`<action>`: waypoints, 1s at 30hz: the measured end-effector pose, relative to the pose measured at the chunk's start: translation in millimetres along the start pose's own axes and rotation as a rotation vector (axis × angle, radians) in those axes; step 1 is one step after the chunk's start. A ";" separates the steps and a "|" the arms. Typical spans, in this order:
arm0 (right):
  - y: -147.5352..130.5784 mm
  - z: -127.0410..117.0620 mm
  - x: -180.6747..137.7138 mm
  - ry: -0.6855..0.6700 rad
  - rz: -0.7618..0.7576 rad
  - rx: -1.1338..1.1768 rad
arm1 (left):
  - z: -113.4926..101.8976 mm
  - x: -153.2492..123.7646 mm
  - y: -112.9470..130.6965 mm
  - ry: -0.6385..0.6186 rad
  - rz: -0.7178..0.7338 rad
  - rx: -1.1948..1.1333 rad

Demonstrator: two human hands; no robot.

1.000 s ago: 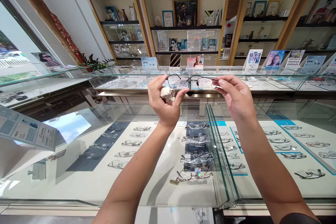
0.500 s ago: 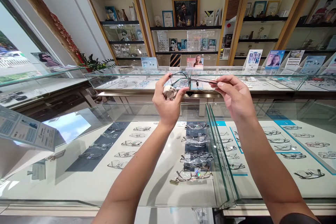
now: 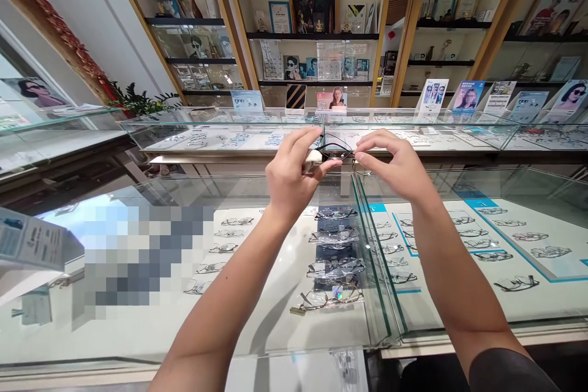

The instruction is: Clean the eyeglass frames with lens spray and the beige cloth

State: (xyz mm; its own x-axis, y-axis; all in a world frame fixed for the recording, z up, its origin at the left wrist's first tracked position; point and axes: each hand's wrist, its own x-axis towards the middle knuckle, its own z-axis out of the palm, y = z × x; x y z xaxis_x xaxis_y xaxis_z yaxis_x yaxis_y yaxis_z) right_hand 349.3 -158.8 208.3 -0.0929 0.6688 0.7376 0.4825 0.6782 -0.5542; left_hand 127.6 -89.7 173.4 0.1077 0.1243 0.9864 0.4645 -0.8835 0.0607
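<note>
A pair of thin dark-framed eyeglasses (image 3: 336, 148) is held up over the counter, between both hands. My left hand (image 3: 291, 171) closes around one side of the frame, fingers above and thumb below. Tucked in that palm is a white, crumpled piece that looks like cloth (image 3: 313, 158). With thumb and fingertips, my right hand (image 3: 397, 162) pinches the other side of the glasses, near a lens edge. Just where its fingertips meet the frame is hard to make out.
Below my arms is a glass display case (image 3: 271, 334) with rows of eyeglasses (image 3: 335, 266) inside. A second glass counter (image 3: 220, 156) runs across behind it, with standing advert cards (image 3: 432, 98) on top. At left stands a leaflet holder (image 3: 32, 245). Wooden shelves (image 3: 312, 37) line the wall.
The glasses have turned and tilted, and my hands have come closer together. My left hand has rolled so its back shows more. The view has shifted slightly.
</note>
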 end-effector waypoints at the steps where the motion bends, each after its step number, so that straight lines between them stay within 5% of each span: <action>1: 0.0 -0.1 0.0 -0.012 -0.002 0.003 | -0.6 0.4 0.3 -0.013 -0.013 0.003; 10: -0.1 -1.7 0.9 -0.082 0.045 0.130 | -7.1 4.9 6.1 -0.091 -0.032 -0.038; 24: 16.7 2.7 2.0 -0.271 0.381 0.523 | -3.1 8.8 9.0 -0.200 -0.268 -0.421; 30: 19.4 8.8 3.6 -0.099 0.364 0.474 | -0.9 6.4 13.5 -0.053 -0.310 -0.298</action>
State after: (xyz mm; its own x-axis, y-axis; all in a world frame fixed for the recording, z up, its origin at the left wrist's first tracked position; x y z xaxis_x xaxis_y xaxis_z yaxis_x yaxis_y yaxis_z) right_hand 350.7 -140.6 196.8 -0.0867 0.8930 0.4416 0.0599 0.4472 -0.8924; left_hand 133.8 -101.2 180.7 0.0520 0.4205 0.9058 0.2084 -0.8916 0.4019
